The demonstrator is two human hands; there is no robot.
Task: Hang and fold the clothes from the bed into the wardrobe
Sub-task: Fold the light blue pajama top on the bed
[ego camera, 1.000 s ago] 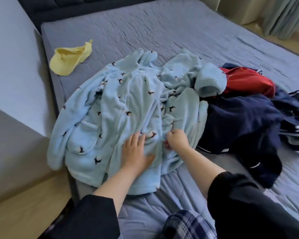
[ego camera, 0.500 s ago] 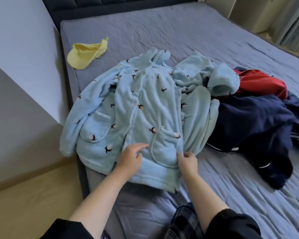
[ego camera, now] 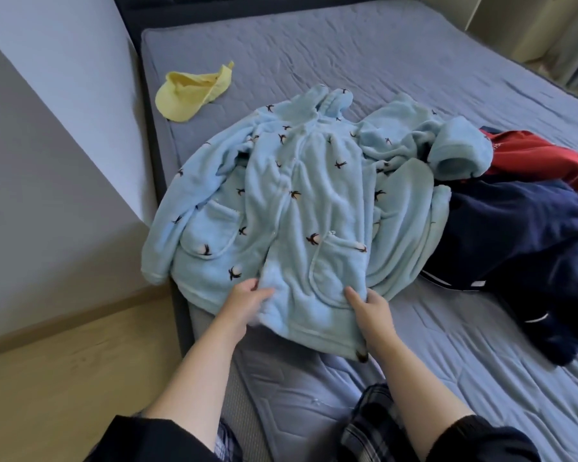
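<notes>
Robe [ego camera: 314,201] lies on the bed [ego camera: 347,55] with its long axis pointing straight away from the person, collar far and hem near. The left hand [ego camera: 244,303] pinches the left edge of the near panel and the right hand [ego camera: 372,311] grasps its right edge by the pocket, both equally close to the hem. I judge that the coming fold will go along this axis, away from the body.

Robe [ego camera: 314,201]: light blue, dark bird motifs. Cap [ego camera: 189,93]: yellow. Bedcover [ego camera: 347,55]: grey-blue, quilted. Garments: navy [ego camera: 501,235], red [ego camera: 531,158].
</notes>
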